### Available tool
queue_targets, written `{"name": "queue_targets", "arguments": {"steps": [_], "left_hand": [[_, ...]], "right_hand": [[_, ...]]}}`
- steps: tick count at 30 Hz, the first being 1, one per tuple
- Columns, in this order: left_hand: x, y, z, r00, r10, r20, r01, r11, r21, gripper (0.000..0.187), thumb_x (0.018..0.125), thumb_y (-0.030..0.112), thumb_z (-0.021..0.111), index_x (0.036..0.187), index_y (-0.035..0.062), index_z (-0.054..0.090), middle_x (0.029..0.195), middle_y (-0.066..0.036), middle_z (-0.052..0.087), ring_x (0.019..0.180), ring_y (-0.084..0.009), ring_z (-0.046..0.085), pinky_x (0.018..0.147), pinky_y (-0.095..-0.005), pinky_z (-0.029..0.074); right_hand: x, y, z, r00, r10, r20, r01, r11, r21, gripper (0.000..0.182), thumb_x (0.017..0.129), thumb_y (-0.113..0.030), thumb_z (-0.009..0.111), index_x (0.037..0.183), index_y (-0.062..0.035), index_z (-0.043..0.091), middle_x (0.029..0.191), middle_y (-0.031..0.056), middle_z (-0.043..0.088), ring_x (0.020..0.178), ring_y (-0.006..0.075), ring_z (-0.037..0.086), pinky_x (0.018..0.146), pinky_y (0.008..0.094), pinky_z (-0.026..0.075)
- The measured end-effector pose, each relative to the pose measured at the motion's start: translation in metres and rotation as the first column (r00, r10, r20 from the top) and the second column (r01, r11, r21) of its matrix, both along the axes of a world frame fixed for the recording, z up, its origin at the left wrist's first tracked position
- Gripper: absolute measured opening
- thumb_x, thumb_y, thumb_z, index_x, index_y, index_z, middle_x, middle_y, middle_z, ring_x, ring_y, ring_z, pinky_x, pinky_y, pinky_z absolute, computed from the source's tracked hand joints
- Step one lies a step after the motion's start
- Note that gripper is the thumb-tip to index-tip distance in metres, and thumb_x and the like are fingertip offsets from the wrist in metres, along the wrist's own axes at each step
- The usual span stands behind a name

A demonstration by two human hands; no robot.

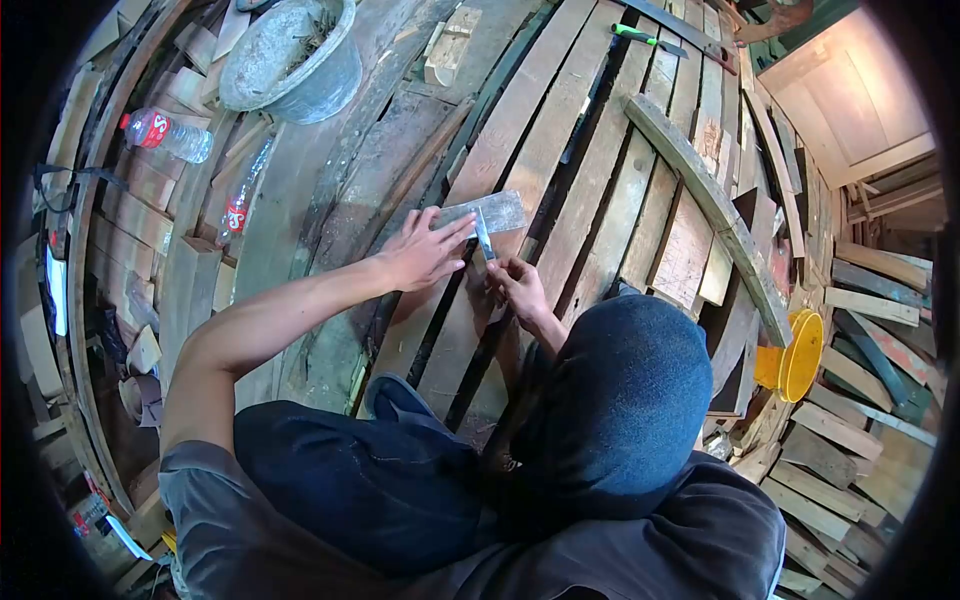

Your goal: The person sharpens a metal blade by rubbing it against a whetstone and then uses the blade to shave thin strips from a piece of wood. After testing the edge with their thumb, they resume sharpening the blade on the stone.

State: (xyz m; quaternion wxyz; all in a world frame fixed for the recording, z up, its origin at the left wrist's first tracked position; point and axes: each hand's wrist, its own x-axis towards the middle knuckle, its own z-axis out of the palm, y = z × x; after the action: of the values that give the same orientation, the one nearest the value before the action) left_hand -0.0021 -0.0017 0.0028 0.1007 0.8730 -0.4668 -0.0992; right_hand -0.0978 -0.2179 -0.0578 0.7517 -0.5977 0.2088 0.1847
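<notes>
A flat grey slab (503,211), like a sharpening stone, lies on the wooden planks in front of me. My left hand (425,250) reaches in from the left, fingers spread, with fingertips on the slab's near end beside a narrow metal chisel (483,232). Pinched in the fingers of my right hand (522,288) is the chisel's near end, while its far end rests on the slab. The right forearm is partly hidden behind a rounded dark blue cloth shape (625,400), seemingly my raised knee.
A grey basin (290,60) stands at upper left, near two plastic bottles (170,137) (243,195). A curved timber (710,200) and a green-handled tool (648,40) lie ahead right. A yellow bucket (800,356) and stacked wood offcuts (845,420) are at right.
</notes>
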Motion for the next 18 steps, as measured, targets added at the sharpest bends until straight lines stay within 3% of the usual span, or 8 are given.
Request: {"name": "queue_targets", "arguments": {"steps": [4,7,10,13,18], "left_hand": [[0.001,-0.004,0.002,0.997,-0.018,0.073,0.015,0.999,0.051,0.068,0.096,0.042,0.049,0.151,0.0091,0.028,0.156,-0.004,0.028,0.122,-0.0372,0.037,0.101,-0.0475,0.032],[-0.001,-0.009,0.002,0.997,-0.005,0.073,-0.002,0.995,0.096,0.068,0.096,0.044,0.046,0.150,0.0075,0.029,0.156,-0.005,0.028,0.124,-0.0371,0.037,0.103,-0.0477,0.032],[-0.003,-0.015,0.006,0.999,0.027,0.043,-0.032,0.992,0.123,0.070,0.096,0.049,0.044,0.149,0.0046,0.031,0.155,-0.008,0.030,0.125,-0.0379,0.039,0.104,-0.0482,0.031],[-0.008,-0.021,0.007,0.986,0.037,0.161,-0.052,0.995,0.090,0.071,0.093,0.051,0.048,0.145,0.0028,0.038,0.153,-0.009,0.034,0.115,-0.0353,0.043,0.098,-0.0430,0.036],[-0.016,-0.036,0.006,0.968,0.150,0.201,-0.163,0.985,0.051,0.075,0.094,0.057,0.043,0.141,-0.0010,0.044,0.148,-0.014,0.041,0.115,-0.0351,0.045,0.097,-0.0421,0.037]], "right_hand": [[0.000,-0.002,-0.003,0.999,0.036,-0.034,-0.037,0.999,-0.012,0.025,0.095,-0.025,0.064,0.091,0.0002,0.066,0.070,0.0028,0.063,0.055,0.0072,0.052,0.047,0.0238,0.039],[0.000,0.004,-0.003,1.000,0.020,0.019,-0.019,0.998,-0.059,0.032,0.096,-0.030,0.062,0.082,-0.0005,0.064,0.061,-0.0011,0.055,0.048,0.0062,0.045,0.044,0.0234,0.038],[0.000,0.005,0.005,0.998,0.008,-0.056,-0.010,0.999,-0.032,0.033,0.097,-0.030,0.060,0.083,-0.0002,0.064,0.061,-0.0015,0.054,0.049,0.0061,0.045,0.044,0.0234,0.037],[-0.003,0.000,-0.005,0.996,0.085,-0.033,-0.086,0.996,-0.028,0.032,0.098,-0.029,0.058,0.089,0.0001,0.066,0.067,0.0007,0.061,0.054,0.0059,0.049,0.047,0.0241,0.038],[-0.004,0.007,-0.018,0.996,0.034,0.078,-0.025,0.993,-0.113,0.032,0.100,-0.029,0.054,0.090,-0.0007,0.066,0.065,-0.0006,0.059,0.054,0.0055,0.050,0.046,0.0244,0.038]]}}
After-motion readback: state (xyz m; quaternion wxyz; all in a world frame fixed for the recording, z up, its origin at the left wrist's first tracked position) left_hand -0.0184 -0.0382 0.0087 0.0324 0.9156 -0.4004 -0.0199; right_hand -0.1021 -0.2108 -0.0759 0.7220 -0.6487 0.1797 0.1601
